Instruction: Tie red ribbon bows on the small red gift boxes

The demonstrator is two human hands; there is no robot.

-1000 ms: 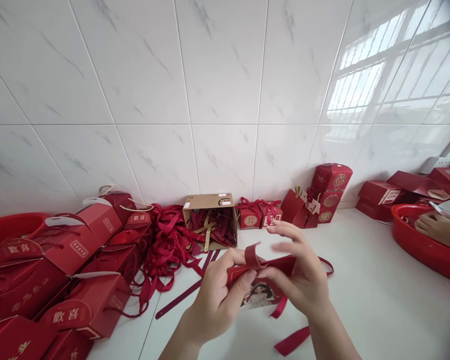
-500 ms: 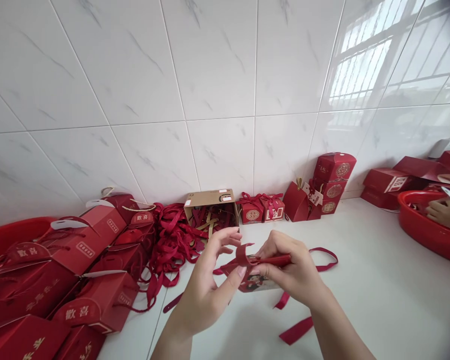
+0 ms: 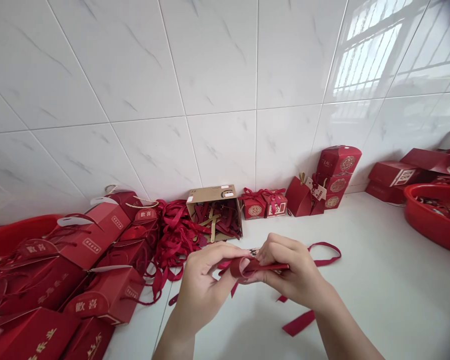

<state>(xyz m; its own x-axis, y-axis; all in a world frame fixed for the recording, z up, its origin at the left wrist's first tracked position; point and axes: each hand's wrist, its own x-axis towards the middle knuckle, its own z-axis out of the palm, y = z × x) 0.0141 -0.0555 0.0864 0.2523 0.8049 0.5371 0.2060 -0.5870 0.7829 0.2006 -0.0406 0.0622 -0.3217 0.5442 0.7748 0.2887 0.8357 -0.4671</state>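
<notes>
A curled red strap (image 3: 237, 270) is held above the tabletop (image 3: 255, 320) by the left hand (image 3: 206, 282), its fingers nearly together about the curl, while a flat red piece (image 3: 278, 267) is pinched in the closed fingers of the right hand (image 3: 294, 267), seemingly so that both are steadied against each other. Beyond them, a cardboard box (image 3: 209, 194) is set with its mouth facing the hands, presumably so that spare straps (image 3: 213, 230) are easily reached

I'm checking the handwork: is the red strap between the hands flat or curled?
Curled: the red strap shows a rounded bend; whether its ends are joined, I cannot tell.
</notes>
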